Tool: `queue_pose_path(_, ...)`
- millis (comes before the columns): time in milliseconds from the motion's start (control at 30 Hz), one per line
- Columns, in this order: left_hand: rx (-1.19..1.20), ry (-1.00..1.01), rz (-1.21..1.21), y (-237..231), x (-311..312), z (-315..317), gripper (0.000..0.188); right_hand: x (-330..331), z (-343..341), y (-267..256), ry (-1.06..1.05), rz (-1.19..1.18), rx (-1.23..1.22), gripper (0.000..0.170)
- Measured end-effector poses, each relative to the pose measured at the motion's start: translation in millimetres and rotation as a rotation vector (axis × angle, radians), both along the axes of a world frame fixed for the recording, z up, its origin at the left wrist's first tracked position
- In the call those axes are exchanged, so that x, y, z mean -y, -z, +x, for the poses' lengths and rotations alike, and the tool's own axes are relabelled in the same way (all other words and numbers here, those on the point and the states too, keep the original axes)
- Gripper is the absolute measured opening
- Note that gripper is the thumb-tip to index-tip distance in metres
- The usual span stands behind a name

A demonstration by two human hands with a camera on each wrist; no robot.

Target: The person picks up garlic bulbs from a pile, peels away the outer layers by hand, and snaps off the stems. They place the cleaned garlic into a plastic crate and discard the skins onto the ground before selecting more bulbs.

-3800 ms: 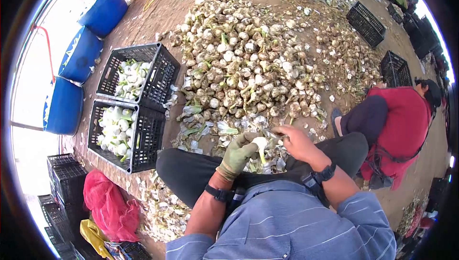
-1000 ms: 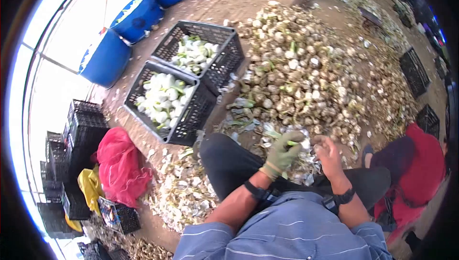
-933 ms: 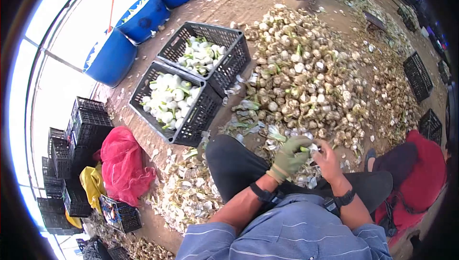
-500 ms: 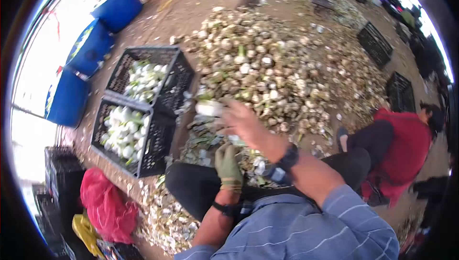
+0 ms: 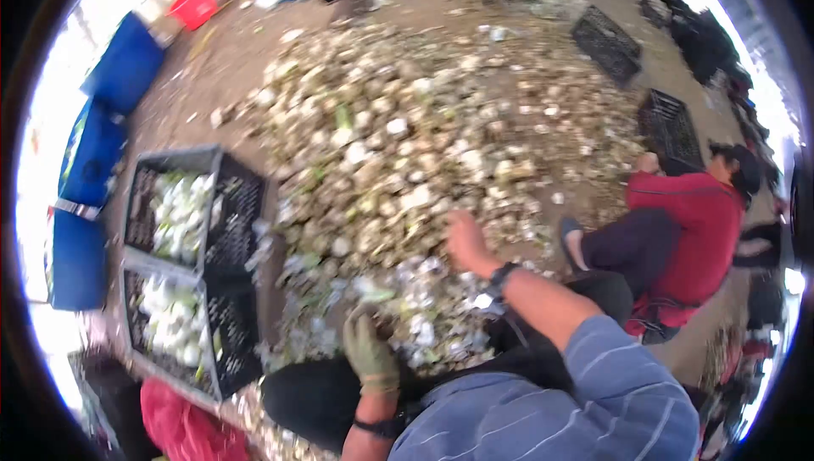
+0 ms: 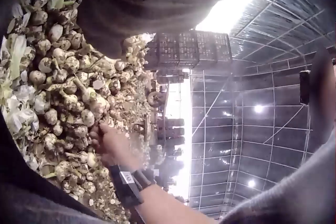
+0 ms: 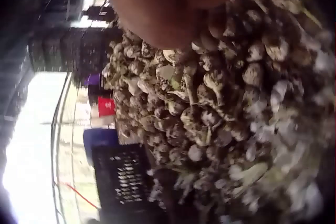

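A large pile of soil-stained bulbs with stalks lies in front of the person. My bare right hand is at the pile's near edge; in the left wrist view the right hand reaches low against the bulbs. Blur hides how its fingers lie. The right wrist view shows part of that hand large above the bulbs. My gloved left hand hangs over loose peelings beside the left knee, fingers relaxed, no bulb visible in it. The glove looms dark in the left wrist view.
Two black crates of cleaned white bulbs stand at the left, with blue tubs beyond. A person in red sits close on the right. Empty-looking black crates stand at the far right. Pink netting lies lower left.
My right hand has moved from near the crates, where it held a white bulb, rightward to the pile; that bulb is no longer seen in it. The left hand stays low. The head view has turned.
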State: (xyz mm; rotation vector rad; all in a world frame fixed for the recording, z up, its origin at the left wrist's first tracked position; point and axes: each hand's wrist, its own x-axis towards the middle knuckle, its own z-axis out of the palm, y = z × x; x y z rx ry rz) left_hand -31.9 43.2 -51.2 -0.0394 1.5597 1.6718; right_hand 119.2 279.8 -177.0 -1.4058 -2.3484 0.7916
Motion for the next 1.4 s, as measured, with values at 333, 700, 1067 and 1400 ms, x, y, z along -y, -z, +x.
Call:
queue_pose_path(333, 0.012, 0.094, -0.075, 8.6, -25.7, 12.7, 0.028, -65.8, -53.6, -0.4, -0.312, 0.137, 0.01, 0.024)
queue_pose_path(700, -0.055, 0.565, 0.199, -12.4, -30.4, 38.5, 0.063, 70.1, 0.8, -132.2, -0.176, -0.504, -0.339, 0.032)
queue_pose_path(1067, -0.546, 0.777, 0.198, -62.1, 2.3, 72.9, 0.062, 139.3, 40.3, -156.7, -0.032, -0.459, -0.388, 0.036)
queue_pose_path(1400, -0.947, 0.772, 0.242, -52.4, 5.0, 64.0, 0.058, 146.3, 36.6, -171.8, 0.019, -0.571, -0.407, 0.036)
